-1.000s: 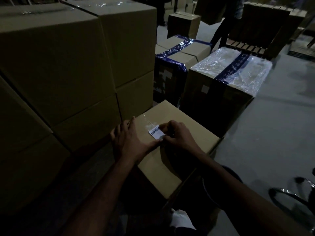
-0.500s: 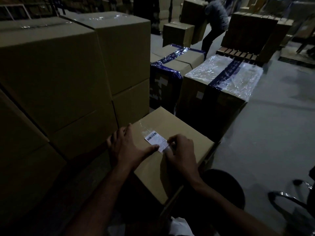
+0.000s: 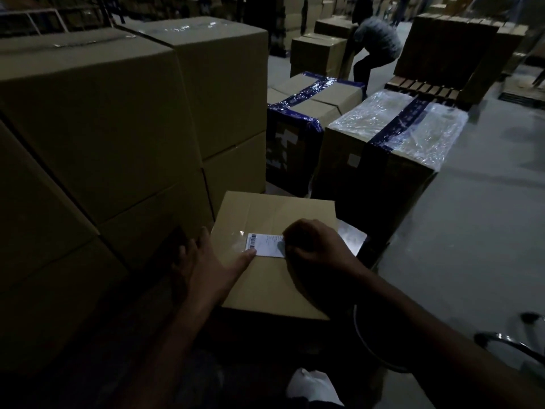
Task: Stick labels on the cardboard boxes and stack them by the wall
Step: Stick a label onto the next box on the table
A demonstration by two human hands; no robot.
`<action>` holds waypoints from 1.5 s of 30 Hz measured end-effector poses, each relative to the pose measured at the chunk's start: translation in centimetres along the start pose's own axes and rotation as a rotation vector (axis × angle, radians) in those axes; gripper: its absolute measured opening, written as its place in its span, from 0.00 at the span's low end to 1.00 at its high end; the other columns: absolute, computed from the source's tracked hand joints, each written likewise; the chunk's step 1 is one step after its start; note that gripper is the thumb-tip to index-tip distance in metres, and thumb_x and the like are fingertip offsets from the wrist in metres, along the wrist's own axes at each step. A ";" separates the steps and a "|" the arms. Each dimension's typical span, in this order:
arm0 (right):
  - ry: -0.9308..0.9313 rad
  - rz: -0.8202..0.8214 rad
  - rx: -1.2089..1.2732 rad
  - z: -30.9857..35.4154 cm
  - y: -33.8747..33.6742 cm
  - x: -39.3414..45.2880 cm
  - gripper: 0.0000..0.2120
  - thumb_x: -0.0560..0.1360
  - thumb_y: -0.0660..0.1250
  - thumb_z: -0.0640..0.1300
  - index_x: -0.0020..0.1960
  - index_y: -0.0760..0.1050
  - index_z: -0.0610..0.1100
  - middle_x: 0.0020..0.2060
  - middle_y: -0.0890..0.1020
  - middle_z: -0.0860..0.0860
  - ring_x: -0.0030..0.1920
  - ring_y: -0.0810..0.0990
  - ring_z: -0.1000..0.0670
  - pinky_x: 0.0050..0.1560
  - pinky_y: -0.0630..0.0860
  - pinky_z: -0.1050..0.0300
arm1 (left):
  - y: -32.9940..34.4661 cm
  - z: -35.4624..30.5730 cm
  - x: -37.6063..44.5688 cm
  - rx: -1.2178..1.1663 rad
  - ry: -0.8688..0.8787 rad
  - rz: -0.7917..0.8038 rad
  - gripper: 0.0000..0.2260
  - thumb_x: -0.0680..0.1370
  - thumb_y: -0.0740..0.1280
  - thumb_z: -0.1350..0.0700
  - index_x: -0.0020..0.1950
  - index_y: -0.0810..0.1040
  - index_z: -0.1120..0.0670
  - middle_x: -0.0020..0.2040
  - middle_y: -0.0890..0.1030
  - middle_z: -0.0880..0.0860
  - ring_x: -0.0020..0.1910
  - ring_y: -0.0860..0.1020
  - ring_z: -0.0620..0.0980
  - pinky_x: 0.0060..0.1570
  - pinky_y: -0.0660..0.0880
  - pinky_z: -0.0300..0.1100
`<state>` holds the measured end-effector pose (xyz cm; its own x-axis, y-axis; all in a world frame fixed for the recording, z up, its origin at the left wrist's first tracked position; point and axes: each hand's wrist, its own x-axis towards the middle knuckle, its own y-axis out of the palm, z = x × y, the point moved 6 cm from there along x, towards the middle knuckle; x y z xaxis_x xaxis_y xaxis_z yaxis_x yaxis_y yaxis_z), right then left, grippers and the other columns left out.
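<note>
You are mid-labelling: your left hand [image 3: 206,267] steadies the cardboard box [image 3: 274,261] with fingers spread and thumb on the label [image 3: 265,245] on its top, your right hand [image 3: 312,246] curled, pressing it; next, rub it flat.
</note>
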<state>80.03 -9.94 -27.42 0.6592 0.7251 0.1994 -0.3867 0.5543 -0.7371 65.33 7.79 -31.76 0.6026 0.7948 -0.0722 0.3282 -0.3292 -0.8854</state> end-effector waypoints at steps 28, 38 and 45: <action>0.101 -0.035 0.042 -1.9 2.6 0.6 0.13 0.70 0.74 0.45 0.50 0.73 0.51 0.49 0.77 0.52 0.54 0.71 0.52 0.50 0.77 0.57 | 0.6 -1.2 -0.5 -0.071 0.039 -0.027 0.58 0.62 0.67 0.22 0.82 0.48 0.50 0.79 0.59 0.56 0.78 0.56 0.58 0.71 0.60 0.57; 0.100 -0.054 0.033 -1.7 2.2 0.6 0.11 0.71 0.73 0.42 0.49 0.72 0.46 0.47 0.76 0.53 0.52 0.70 0.54 0.42 0.72 0.67 | 0.5 -1.5 -0.7 -0.068 0.029 -0.026 0.58 0.63 0.68 0.23 0.82 0.48 0.50 0.80 0.59 0.56 0.78 0.56 0.59 0.72 0.60 0.58; 0.106 -0.058 0.088 -2.6 2.2 0.5 0.12 0.70 0.73 0.43 0.49 0.72 0.48 0.48 0.77 0.52 0.54 0.74 0.51 0.48 0.79 0.55 | 0.4 -1.4 -0.6 -0.072 0.033 -0.046 0.58 0.62 0.68 0.23 0.82 0.50 0.50 0.79 0.62 0.56 0.77 0.58 0.58 0.70 0.62 0.56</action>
<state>81.18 -9.46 -30.60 0.7451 0.6457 0.1671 -0.3978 0.6313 -0.6657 66.18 6.46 -31.44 0.6087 0.7933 -0.0158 0.4069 -0.3292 -0.8521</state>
